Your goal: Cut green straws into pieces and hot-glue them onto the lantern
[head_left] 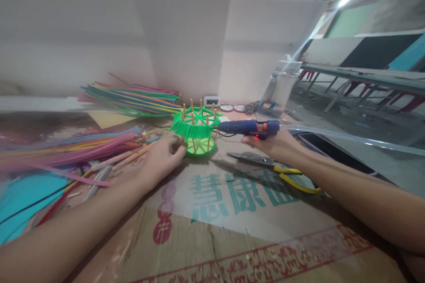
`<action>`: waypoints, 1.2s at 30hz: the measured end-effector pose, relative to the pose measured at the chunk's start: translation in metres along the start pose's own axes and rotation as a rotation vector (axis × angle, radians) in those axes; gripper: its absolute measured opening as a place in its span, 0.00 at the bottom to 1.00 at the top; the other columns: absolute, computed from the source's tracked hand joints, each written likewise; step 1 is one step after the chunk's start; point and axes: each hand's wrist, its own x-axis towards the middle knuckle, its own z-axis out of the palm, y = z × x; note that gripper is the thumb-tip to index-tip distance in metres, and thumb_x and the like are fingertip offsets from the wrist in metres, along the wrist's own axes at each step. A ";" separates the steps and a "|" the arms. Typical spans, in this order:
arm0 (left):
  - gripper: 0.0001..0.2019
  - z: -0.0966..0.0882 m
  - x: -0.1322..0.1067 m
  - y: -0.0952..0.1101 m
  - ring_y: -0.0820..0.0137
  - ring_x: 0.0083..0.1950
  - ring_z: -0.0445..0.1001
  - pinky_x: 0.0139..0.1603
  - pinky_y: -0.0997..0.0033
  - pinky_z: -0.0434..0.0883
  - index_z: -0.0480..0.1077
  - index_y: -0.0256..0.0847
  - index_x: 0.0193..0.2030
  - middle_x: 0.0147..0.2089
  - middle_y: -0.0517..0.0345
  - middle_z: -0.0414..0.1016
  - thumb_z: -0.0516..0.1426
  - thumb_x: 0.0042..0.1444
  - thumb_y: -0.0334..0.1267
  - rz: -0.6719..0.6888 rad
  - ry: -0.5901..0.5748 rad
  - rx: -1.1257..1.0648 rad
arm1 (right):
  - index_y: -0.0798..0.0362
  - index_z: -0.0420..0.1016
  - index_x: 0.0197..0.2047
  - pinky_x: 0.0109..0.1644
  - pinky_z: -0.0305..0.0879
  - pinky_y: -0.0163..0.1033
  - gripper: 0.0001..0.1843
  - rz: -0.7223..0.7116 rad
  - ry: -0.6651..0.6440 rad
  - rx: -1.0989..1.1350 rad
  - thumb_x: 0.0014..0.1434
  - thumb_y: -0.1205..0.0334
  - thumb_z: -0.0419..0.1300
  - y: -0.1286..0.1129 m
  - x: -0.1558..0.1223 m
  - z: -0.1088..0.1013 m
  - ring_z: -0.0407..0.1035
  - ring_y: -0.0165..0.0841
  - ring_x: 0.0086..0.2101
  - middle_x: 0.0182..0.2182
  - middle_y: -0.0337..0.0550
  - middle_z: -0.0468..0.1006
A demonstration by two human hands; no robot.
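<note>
- The green frame (191, 131) stood upright on the table (139, 247), toward its far edge, between the two hands.
- From the right hand (274, 142) it lay to the left, at the end of the glue gun (244, 127); the gun's long axis ran nearly level, with its nozzle (215, 126) pointing left at the frame's right side. Whether the tip touched or sat just beside it, I could not tell.
- The left hand (172, 146) was nearer, right by the frame's lower left side.
- The right fingers were wrapped around the gun's grip; a small red light glowed there.
- The left fingers were bent, thumb forward; whether they had hold of the frame, I could not tell.
- The frame looked bright green: a ribbed band across the upper front, spokes across the top, pale wooden pegs (201, 104) rising above, and a yellow-green base (201, 147) below, with bare peg lengths showing between.
- Open scissors (254, 158) lay below the gun, nearer the table's near edge; coloured strips (139, 99) lay toward its far left corner.
</note>
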 end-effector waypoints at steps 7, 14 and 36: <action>0.14 0.002 0.000 0.000 0.62 0.37 0.75 0.39 0.65 0.68 0.77 0.39 0.33 0.34 0.51 0.79 0.53 0.59 0.44 0.101 -0.078 0.070 | 0.46 0.78 0.48 0.52 0.72 0.52 0.20 0.002 0.015 -0.029 0.53 0.49 0.65 0.005 0.001 0.000 0.75 0.48 0.47 0.36 0.43 0.83; 0.15 0.004 0.000 -0.001 0.61 0.45 0.77 0.45 0.64 0.70 0.78 0.42 0.41 0.44 0.51 0.81 0.52 0.62 0.45 0.200 -0.134 0.011 | 0.47 0.79 0.42 0.46 0.74 0.50 0.17 0.025 0.054 -0.057 0.51 0.49 0.66 0.010 0.000 0.002 0.77 0.45 0.40 0.33 0.42 0.82; 0.16 0.005 0.001 -0.001 0.59 0.44 0.79 0.44 0.63 0.71 0.78 0.40 0.42 0.42 0.50 0.82 0.51 0.62 0.44 0.174 -0.158 -0.015 | 0.43 0.78 0.51 0.56 0.71 0.53 0.21 -0.020 0.003 -0.017 0.54 0.51 0.66 0.010 -0.001 0.000 0.76 0.47 0.47 0.47 0.41 0.82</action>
